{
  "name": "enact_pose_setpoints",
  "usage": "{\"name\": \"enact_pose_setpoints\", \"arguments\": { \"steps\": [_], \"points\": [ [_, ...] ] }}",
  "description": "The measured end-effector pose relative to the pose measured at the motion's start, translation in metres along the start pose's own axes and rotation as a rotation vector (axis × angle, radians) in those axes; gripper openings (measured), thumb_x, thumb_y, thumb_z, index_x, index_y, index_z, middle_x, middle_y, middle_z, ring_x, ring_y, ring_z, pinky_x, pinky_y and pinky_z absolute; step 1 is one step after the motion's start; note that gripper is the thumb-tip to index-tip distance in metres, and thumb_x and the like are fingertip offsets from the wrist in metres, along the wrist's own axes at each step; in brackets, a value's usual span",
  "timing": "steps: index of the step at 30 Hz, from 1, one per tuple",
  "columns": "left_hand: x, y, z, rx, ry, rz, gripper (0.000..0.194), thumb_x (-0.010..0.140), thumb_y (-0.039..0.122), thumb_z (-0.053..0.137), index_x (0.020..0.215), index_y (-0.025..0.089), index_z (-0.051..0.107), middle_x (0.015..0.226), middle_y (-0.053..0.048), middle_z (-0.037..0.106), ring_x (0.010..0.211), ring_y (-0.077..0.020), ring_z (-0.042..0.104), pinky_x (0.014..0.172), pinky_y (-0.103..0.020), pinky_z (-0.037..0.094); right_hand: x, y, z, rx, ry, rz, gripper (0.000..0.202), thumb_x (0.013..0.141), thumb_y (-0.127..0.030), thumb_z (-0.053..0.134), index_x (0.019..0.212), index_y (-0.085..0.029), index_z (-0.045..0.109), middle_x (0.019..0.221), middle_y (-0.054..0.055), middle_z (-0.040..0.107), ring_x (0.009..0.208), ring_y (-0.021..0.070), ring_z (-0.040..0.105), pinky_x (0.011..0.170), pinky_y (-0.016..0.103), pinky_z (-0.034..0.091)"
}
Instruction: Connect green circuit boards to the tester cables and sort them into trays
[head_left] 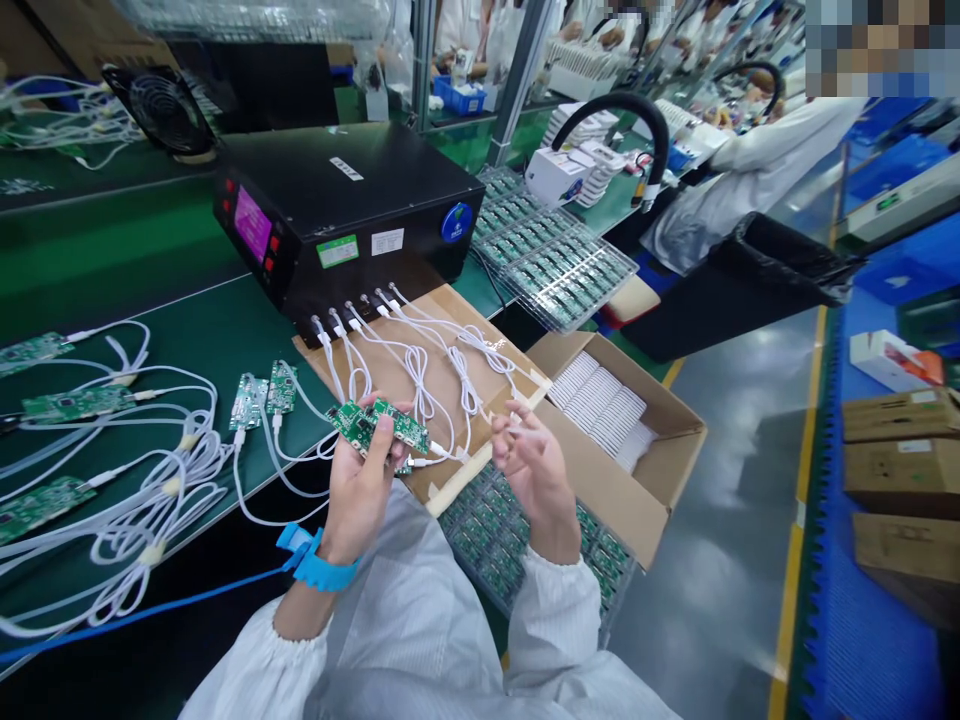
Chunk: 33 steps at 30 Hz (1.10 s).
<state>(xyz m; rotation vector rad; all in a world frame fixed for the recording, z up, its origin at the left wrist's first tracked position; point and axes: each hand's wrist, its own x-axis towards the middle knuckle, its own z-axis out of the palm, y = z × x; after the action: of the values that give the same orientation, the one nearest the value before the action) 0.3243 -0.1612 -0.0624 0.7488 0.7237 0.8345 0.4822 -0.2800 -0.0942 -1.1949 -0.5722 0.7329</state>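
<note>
My left hand (365,490), with a blue wrist strap (319,565), is closed round several green circuit boards (401,425), the thumb pressed on top. White cables are plugged into at least some of these boards. To the right, my right hand (534,470) is closed in a pinch on a white cable plug, partly hidden by the fingers. Ahead stands a black tester box (352,200) with a lit pink screen (253,225). Bundled white cables (416,385) run from its front sockets over a cardboard sheet (420,310).
Cabled boards (79,402) and coiled cables (161,510) lie left on the green bench. A board tray (487,530) sits below my right hand. An open carton (679,440) of white packs stands at right. Behind are another board tray (555,255), a black bin (720,290) and co-workers.
</note>
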Motion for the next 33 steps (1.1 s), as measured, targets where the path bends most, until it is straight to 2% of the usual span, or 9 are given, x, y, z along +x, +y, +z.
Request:
{"name": "enact_pose_setpoints", "arguments": {
  "steps": [1, 3, 8, 11, 14, 18, 23, 28, 33],
  "points": [
    [-0.001, 0.001, 0.000, -0.015, -0.011, -0.012, 0.051, 0.084, 0.045, 0.081, 0.127, 0.026, 0.061, 0.114, -0.006, 0.074, 0.065, -0.0069, 0.053, 0.064, -0.021, 0.049, 0.004, 0.000, 0.003, 0.001, 0.026, -0.052, 0.053, 0.090, -0.067, 0.064, 0.114, -0.021, 0.060, 0.095, 0.010, 0.066, 0.068, 0.0148, 0.063, 0.055, 0.027, 0.056],
    [-0.003, 0.001, -0.001, -0.038, -0.029, -0.033, 0.046, 0.088, 0.052, 0.076, 0.123, 0.026, 0.064, 0.110, -0.006, 0.074, 0.066, -0.0075, 0.053, 0.064, -0.022, 0.049, 0.011, -0.001, 0.014, -0.015, 0.039, -0.097, 0.048, 0.098, -0.067, 0.048, 0.110, -0.022, 0.058, 0.096, 0.010, 0.066, 0.075, 0.0164, 0.065, 0.060, 0.029, 0.058],
    [-0.007, -0.005, 0.003, -0.061, -0.070, -0.108, 0.040, 0.089, 0.053, 0.073, 0.114, 0.023, 0.067, 0.100, -0.004, 0.070, 0.066, -0.0072, 0.050, 0.061, -0.020, 0.045, 0.022, 0.000, 0.054, -0.087, -0.067, -0.122, 0.024, 0.097, -0.046, 0.067, 0.098, -0.022, 0.066, 0.075, -0.001, 0.061, 0.061, 0.0113, 0.058, 0.058, 0.025, 0.054],
    [-0.008, -0.008, 0.005, -0.084, -0.113, -0.141, 0.040, 0.087, 0.050, 0.077, 0.111, 0.020, 0.067, 0.087, -0.001, 0.062, 0.066, -0.0071, 0.048, 0.060, -0.019, 0.043, 0.021, 0.000, 0.064, -0.150, -0.111, -0.169, 0.019, 0.096, -0.039, 0.069, 0.101, -0.021, 0.074, 0.090, 0.003, 0.067, 0.065, 0.0109, 0.061, 0.063, 0.026, 0.058],
    [-0.009, -0.009, 0.007, -0.096, -0.114, -0.149, 0.043, 0.084, 0.050, 0.081, 0.110, 0.019, 0.066, 0.079, 0.002, 0.054, 0.066, -0.0077, 0.046, 0.058, -0.019, 0.042, 0.019, 0.000, 0.063, -0.234, -0.140, -0.228, 0.018, 0.097, -0.036, 0.068, 0.107, -0.023, 0.076, 0.106, 0.007, 0.066, 0.075, 0.0122, 0.065, 0.070, 0.028, 0.061],
    [-0.009, -0.010, 0.007, -0.096, -0.105, -0.161, 0.047, 0.081, 0.051, 0.083, 0.109, 0.018, 0.066, 0.082, 0.001, 0.055, 0.066, -0.0069, 0.046, 0.058, -0.018, 0.042, 0.017, -0.001, 0.059, -0.294, -0.183, -0.263, 0.015, 0.099, -0.033, 0.066, 0.105, -0.023, 0.076, 0.104, 0.007, 0.064, 0.078, 0.0128, 0.065, 0.073, 0.028, 0.062],
    [-0.008, -0.013, 0.004, -0.098, -0.114, -0.165, 0.046, 0.082, 0.050, 0.083, 0.111, 0.019, 0.064, 0.083, 0.002, 0.056, 0.065, -0.0062, 0.046, 0.059, -0.017, 0.043, 0.017, -0.005, 0.059, -0.245, -0.229, -0.248, 0.014, 0.100, -0.031, 0.065, 0.102, -0.021, 0.074, 0.104, 0.005, 0.062, 0.077, 0.0114, 0.066, 0.072, 0.027, 0.062],
    [-0.007, -0.015, 0.000, -0.084, -0.165, -0.164, 0.044, 0.086, 0.049, 0.080, 0.111, 0.017, 0.062, 0.084, 0.000, 0.058, 0.065, -0.0059, 0.046, 0.059, -0.017, 0.043, 0.017, -0.007, 0.058, -0.235, -0.249, -0.250, 0.011, 0.100, -0.029, 0.065, 0.101, -0.021, 0.073, 0.105, 0.005, 0.059, 0.075, 0.0105, 0.067, 0.070, 0.026, 0.062],
    [-0.005, -0.014, -0.002, -0.083, -0.182, -0.199, 0.042, 0.085, 0.046, 0.081, 0.110, 0.017, 0.062, 0.083, 0.000, 0.058, 0.065, -0.0058, 0.046, 0.059, -0.017, 0.044, 0.016, -0.008, 0.055, -0.337, -0.279, -0.343, 0.011, 0.101, -0.023, 0.062, 0.103, -0.022, 0.072, 0.105, 0.006, 0.061, 0.077, 0.0118, 0.066, 0.073, 0.029, 0.061]
  ]
}}
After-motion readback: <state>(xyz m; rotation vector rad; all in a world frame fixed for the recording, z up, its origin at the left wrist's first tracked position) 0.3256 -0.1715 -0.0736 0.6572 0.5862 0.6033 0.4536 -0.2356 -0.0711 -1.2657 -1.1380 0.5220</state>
